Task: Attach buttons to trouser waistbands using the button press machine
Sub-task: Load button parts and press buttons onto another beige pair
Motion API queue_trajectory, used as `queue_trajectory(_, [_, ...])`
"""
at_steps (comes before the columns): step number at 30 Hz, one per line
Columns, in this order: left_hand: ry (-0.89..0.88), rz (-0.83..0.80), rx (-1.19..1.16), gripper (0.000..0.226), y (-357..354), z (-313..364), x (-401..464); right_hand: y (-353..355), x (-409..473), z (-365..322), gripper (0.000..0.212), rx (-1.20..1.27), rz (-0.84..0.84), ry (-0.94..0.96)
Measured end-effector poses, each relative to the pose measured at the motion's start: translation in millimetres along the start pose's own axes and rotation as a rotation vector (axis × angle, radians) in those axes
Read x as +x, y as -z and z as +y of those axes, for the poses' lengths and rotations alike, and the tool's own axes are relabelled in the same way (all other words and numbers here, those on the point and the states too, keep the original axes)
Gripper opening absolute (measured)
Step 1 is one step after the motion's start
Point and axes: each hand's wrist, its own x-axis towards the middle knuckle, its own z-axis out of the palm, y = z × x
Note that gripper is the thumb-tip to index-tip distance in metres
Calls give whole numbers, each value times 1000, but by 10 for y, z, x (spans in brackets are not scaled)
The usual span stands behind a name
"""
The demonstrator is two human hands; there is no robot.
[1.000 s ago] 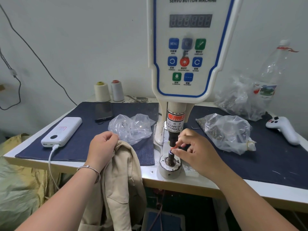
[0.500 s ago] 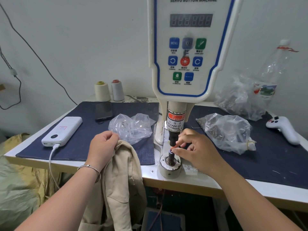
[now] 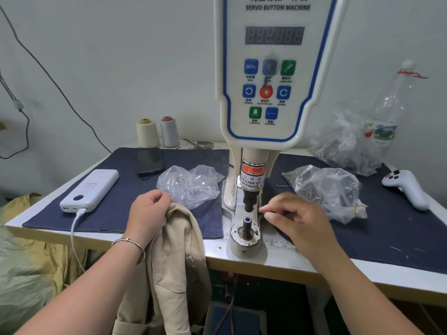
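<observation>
Beige trousers (image 3: 174, 262) hang over the front edge of the tabletop (image 3: 217, 259), long axis running down toward the floor, top bunched at the table edge. Left hand (image 3: 148, 213) grips that bunched top, fingers curled round the fabric, silver bangle (image 3: 128, 241) on the wrist. Right hand (image 3: 297, 218) hovers just right of the press post, fingers loosely bent with thumb and forefinger tips close together; blurred, can't tell if anything small is pinched there. It is apart from the lower die (image 3: 246, 234), a round metal base at the front table edge with an upright stud, purple-topped piece (image 3: 247, 219) on its tip, axis vertical, nothing touching it. Punch head (image 3: 249, 204) directly above with a gap between. Ruler strip (image 3: 280, 245) along the table edge right of the die.

Dark denim mat (image 3: 125, 204) on the left, another (image 3: 399, 228) on the right. White power bank (image 3: 90, 191) on the left mat, white cable (image 3: 75, 235) plugged in and dropping off the edge. Clear plastic bag (image 3: 191, 186) just beyond the left hand, a few small metal bits inside, mostly air. Right of the machine a second clear bag (image 3: 326, 192), dark small parts at its far left end. White handheld controller (image 3: 408, 187) far right. Black phone (image 3: 150, 162) face up further back. Third crumpled bag (image 3: 346, 146) holding dark parts, clear plastic bottle (image 3: 389, 112) standing behind it. Two thread cones (image 3: 157, 131) by the wall. Servo button machine (image 3: 273, 68) panel rises in the middle, display blank
</observation>
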Motion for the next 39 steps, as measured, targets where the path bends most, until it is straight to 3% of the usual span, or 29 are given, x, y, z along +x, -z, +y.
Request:
queue_trajectory(3, [77,-75,58,47,83,77,-45,111,-280,-15,28,50,123,5])
queue_trajectory(5, [207,-190,122,57,217,198,-114,139,-463,-34,28,42,112,-34])
queue_trajectory(7, [377,-399,110,62,401,371,-225,111,-600,-87,28,55,57,-56])
queue_trajectory(9, [472,-685,-75,63,575,546,-338,19,-692,-191,30,49,-10,-38])
queue_trajectory(13, [329,-1098,-247,66,856,856,-546,-254,-798,-400,35,45,-97,26])
queue_trajectory(16, [210,-1267,-337,66,931,1060,-705,-394,-804,-416,80,54,-249,-65])
queue_trajectory(18, [150,-1354,-413,61,941,1172,-813,-406,-774,-412,93,168,-455,-177])
queue_trajectory(20, [132,-1371,-500,47,943,1235,-873,-356,-761,-407,70,315,-656,-234])
queue_trajectory(22, [121,-1381,-552,31,966,1266,-891,-254,-785,-384,46,412,-742,-292])
queue_trajectory(28, [263,-1247,-321,33,950,1125,-909,208,-785,-190,50,849,-636,-506])
queue_trajectory(33, [328,-1001,-540,28,677,948,-1051,289,-711,-229,37,804,-419,-619])
queue_trajectory(35, [363,-950,-638,36,569,880,-1094,291,-677,-241,36,726,-365,-638])
queue_trajectory(37, [393,-980,-660,34,509,835,-1118,319,-618,-262,38,619,-304,-615])
queue_trajectory(39, [411,-1131,-599,34,522,814,-1114,356,-558,-274,43,544,-294,-606])
